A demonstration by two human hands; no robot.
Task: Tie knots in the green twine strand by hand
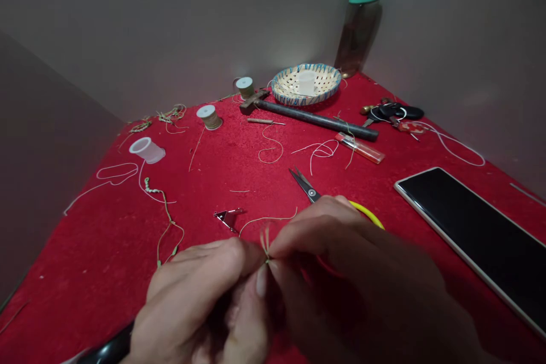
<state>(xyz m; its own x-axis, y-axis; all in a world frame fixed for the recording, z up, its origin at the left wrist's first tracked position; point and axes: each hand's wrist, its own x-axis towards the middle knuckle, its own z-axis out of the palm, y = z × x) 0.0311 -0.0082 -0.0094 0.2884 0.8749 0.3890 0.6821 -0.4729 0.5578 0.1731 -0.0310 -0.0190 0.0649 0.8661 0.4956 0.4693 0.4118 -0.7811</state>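
My left hand (200, 301) and my right hand (345, 278) meet low in the middle of the view, their fingertips pinching a short tan cord (266, 247) with a small knot or bundle of strands. Loose ends of the cord stick up between my fingers. A longer strand of cord (267, 219) runs left from near my right hand over the red cloth (102, 256). Just beyond my right hand lie small black scissors (305, 186), their yellow handle (367, 213) partly hidden behind my fingers.
Around the cloth lie several cord spools (209, 117), a hammer (315, 119), a woven basket (306, 83), a lighter (360, 148), keys (390, 114), a metal clip (228, 218) and scattered cord. A phone (473, 233) lies right; a bottle (360, 25) stands at the back, walls behind.
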